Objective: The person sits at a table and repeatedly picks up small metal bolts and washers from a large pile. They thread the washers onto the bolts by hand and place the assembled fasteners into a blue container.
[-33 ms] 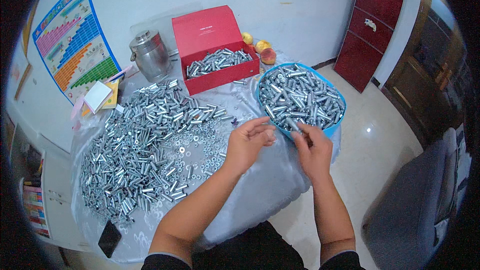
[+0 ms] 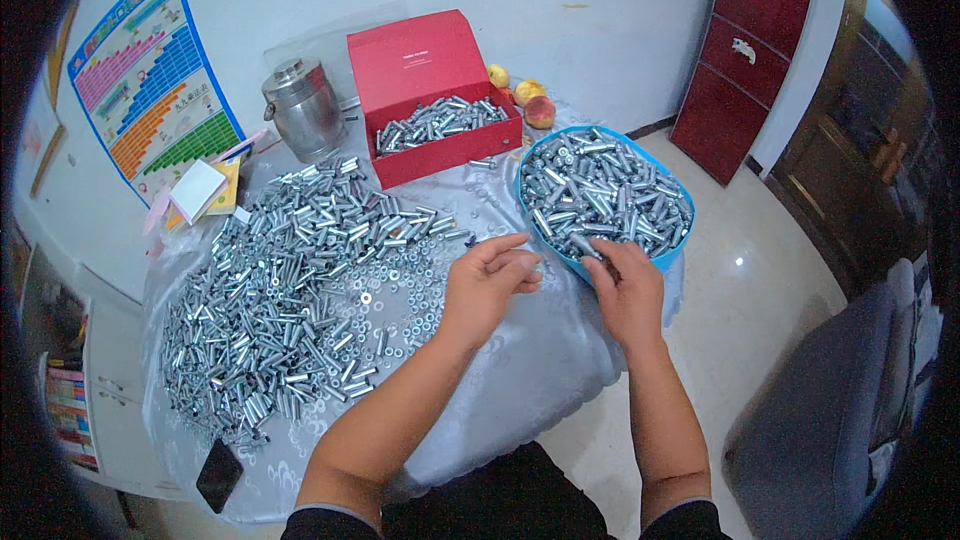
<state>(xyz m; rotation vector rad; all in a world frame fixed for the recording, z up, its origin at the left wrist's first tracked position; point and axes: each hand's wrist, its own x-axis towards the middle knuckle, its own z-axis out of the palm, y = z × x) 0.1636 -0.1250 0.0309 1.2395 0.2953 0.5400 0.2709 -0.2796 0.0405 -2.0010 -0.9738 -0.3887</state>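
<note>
filling the tub (image 2: 662,261) seems in hand: right hand (image 2: 630,292) meets a bolt (image 2: 581,243), grip unclear; left hand (image 2: 487,288) half-curled, contents unclear; next likely needs release.

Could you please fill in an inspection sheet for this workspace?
Surface: pale patterned tablecloth, its left side largely covered by parts.
Job's things: metal cylinders piled at left, small metal rings beside them; more cylinders in the open red box and the blue basin.
Clutter: dark phone, metal canister, fruit beside the red box.
Hands: left hand over the cloth, fingers curled, contents unclear; right hand at the basin's near edge, fingertips by a cylinder, grip unclear.
Cables: nothing seen.
Surroundings: wall poster, dark red cabinet, grey upholstered seat.
</note>
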